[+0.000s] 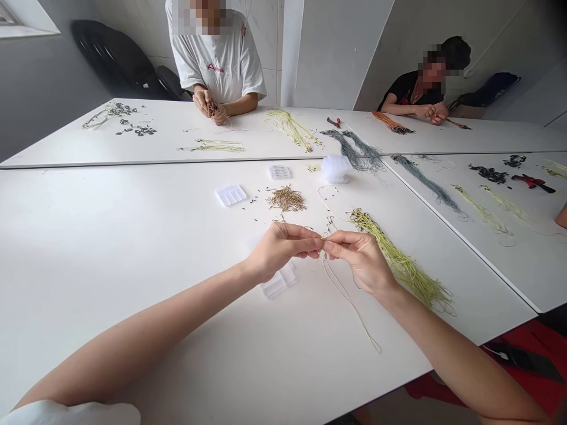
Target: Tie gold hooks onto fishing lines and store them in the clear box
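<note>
While the thumbs and forefingers of both hands meet in a pinch, the left hand [287,247] and the right hand [361,254] grasp one end of a pale yellow cord [349,300] over the table [88,265], its looped other end trailing toward the near edge. This piece looks unfinished; what sits between the fingertips is hidden. The yellow-green bundle [398,251], near the right edge, seems made up of completed ones, and the heap of brass-coloured fittings [287,199], toward the far edge, suggests much is left, though no count can be told. For moving, the widest open room lies toward the left edge; on the right, the bundle leaves less room, and a clear compartment box [278,280] beneath the left hand could be caught by a low sweep.
</note>
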`<state>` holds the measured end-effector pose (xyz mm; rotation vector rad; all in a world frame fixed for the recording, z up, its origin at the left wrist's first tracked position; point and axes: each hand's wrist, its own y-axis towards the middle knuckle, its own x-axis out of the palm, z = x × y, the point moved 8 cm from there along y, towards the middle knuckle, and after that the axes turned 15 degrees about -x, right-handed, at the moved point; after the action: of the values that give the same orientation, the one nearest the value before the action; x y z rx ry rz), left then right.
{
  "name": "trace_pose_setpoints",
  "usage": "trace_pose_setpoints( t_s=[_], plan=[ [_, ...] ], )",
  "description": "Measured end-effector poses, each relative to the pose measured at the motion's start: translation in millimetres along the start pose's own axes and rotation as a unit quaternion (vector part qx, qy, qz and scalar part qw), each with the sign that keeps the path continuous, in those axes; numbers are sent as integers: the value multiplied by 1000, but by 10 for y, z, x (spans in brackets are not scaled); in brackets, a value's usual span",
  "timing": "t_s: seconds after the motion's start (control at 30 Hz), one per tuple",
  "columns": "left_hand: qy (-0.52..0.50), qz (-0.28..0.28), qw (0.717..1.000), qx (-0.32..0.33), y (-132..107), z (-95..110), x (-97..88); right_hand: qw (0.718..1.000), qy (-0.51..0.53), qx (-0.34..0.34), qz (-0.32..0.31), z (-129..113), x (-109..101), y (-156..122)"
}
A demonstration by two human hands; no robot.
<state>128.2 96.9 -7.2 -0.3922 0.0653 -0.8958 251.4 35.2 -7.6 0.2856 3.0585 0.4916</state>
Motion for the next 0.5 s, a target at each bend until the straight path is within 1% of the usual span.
trace_pose_setpoints(
  t_s=[0.13, 0.33, 0.5],
  plan=[
    [6, 34, 999, 18, -29, 13, -1, 999, -8, -37, 15, -27, 6, -9],
    [2, 73, 997, 27, -62, 5, 2, 985, -119, -117, 39, -137, 7, -53],
    [2, 90, 995, 38, -74, -16, 4, 983, -129, -124, 42, -147, 31, -67]
  ],
)
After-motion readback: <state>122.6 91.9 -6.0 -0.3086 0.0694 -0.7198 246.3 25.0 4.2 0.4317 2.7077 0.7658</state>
